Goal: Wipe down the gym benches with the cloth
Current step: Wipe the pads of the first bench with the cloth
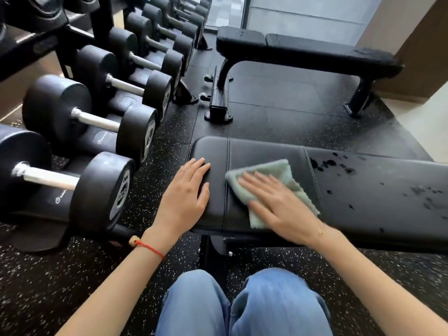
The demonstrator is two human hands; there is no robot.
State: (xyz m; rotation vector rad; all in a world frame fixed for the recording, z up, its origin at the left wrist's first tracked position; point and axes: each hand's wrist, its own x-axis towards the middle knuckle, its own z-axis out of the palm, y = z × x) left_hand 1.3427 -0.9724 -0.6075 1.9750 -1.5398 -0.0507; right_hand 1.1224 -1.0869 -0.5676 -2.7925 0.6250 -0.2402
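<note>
Head cam, looking down over blue-jeaned knees (244,309) at the near bench (266,154), black padded, running left to right across the middle.

Containers first: only a dumbbell rack (80,32) along the left, holding a long row of black round-head dumbbells (92,117) with steel handles, heads facing the bench. Can't read the weight labels properly.

Edges and room: left end of the near bench stops just short of the closest dumbbell heads, only a narrow strip of speckled rubber floor (72,275) between. Wider open floor between this bench and the far bench (308,49), which sits parallel near a window and a beige wall on the right. Far bench's wheeled foot pointing toward the near one.

Hands: left hand (186,192) flat on the seat pad's left end, fingers straight and together, gripping nothing, red string bracelet (149,247) on the wrist. Right hand (278,204) spread flat on top of the cloth (269,175), pressing it down onto the pad, fingers straight, not curled around it.

Cloth: pale green, folded, a bit fuzzy at the edges, lying on the seat pad right by the seam with the back pad. Pad under the hands smooth and dull; back pad to the right dotted with dark wet-looking droplets (339,166). Far bench also blotchy at its right end.
</note>
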